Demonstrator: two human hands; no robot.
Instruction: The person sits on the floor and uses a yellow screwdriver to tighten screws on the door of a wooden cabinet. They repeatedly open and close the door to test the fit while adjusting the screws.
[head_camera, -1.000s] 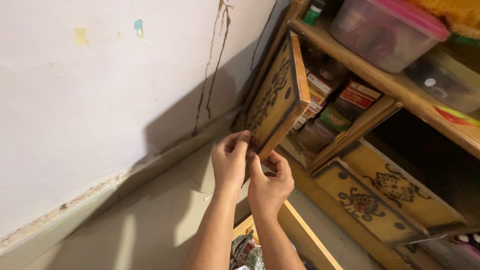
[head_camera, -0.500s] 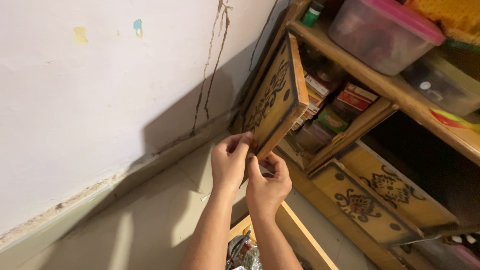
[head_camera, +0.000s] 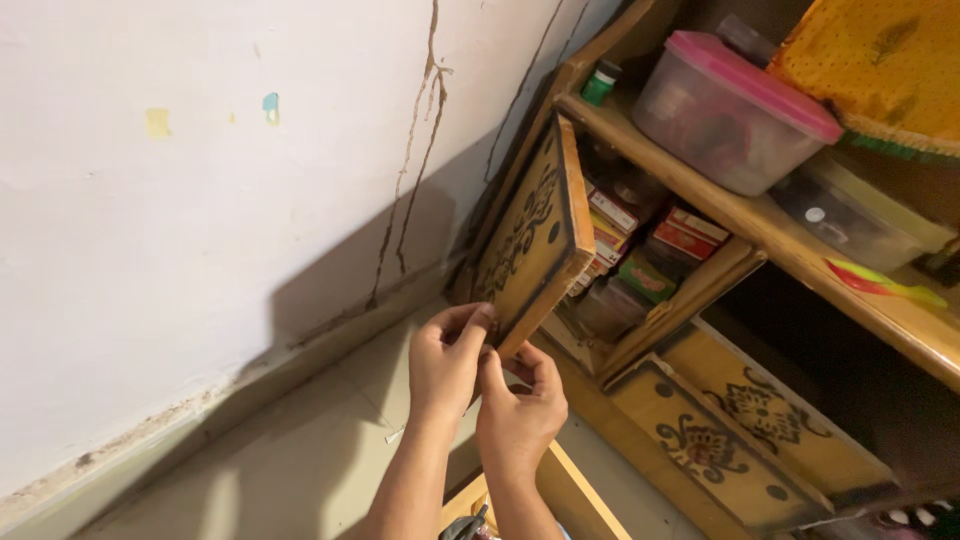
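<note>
Bare floor (head_camera: 300, 450) lies open at 8 o'clock. The open cupboard door (head_camera: 535, 235) blocks 12 o'clock. Packed boxes (head_camera: 650, 245) crowd the compartment at 2 o'clock.

Pink-lidded tub (head_camera: 735, 110) on shelf (head_camera: 690, 175)

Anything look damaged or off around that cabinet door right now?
Yes. Dark cracks run down the white wall beside the cabinet. The open carved door hangs tilted, with both hands, left hand and right hand, pinching its lower corner.
</note>
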